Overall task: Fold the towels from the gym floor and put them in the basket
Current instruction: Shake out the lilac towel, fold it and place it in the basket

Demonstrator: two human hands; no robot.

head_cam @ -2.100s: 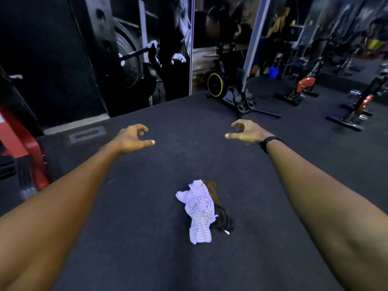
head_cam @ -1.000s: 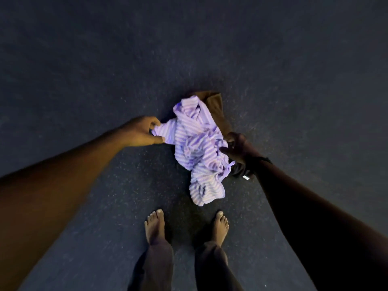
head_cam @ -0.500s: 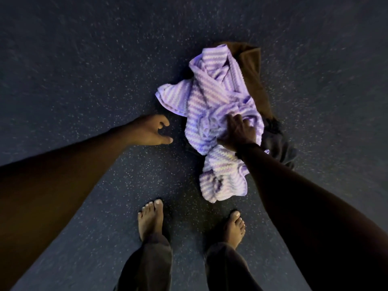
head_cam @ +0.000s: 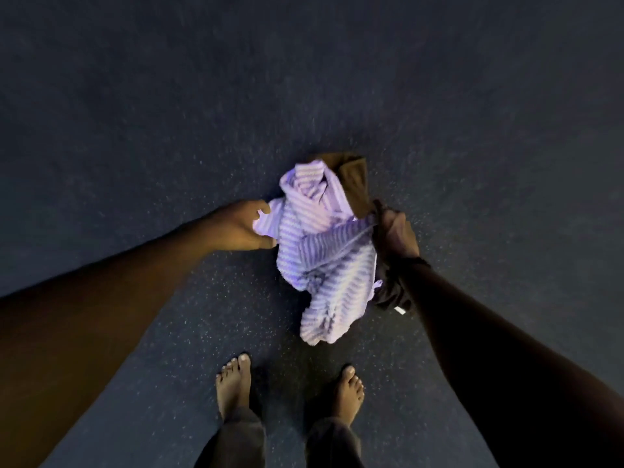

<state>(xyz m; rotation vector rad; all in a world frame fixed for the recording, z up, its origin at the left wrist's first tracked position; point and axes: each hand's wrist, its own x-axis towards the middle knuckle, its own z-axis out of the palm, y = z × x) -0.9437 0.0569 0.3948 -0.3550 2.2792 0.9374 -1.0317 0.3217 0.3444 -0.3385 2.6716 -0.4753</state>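
In the head view, the left hand (head_cam: 241, 228) reaches in from the left side and its fingers are curled around the left edge of the striped towel (head_cam: 320, 261), with the thumb under the cloth and the other fingers above it, so it grips this corner. The right hand (head_cam: 393, 231) comes from the right side and is closed in a fist on a gathered part of the same towel, and it pulls this part up so that a band of the cloth is stretched between the hand and the heap. The striped towel is lilac and white, it is crumpled, and most of it lies on the floor (head_cam: 135, 130) between the two hands, with its lower end near the feet. A brown towel (head_cam: 354, 184) lies partly under it, and its far end shows beyond the striped one. A darker piece of cloth (head_cam: 391, 292) with a small white tag lies just beside the right forearm; I cannot tell if it belongs to the brown towel. The floor is dark, with fine light speckles. Two bare feet (head_cam: 236, 386) stand below the towels, with dark trouser legs (head_cam: 233, 440) above them. The picture is dim and a little blurred
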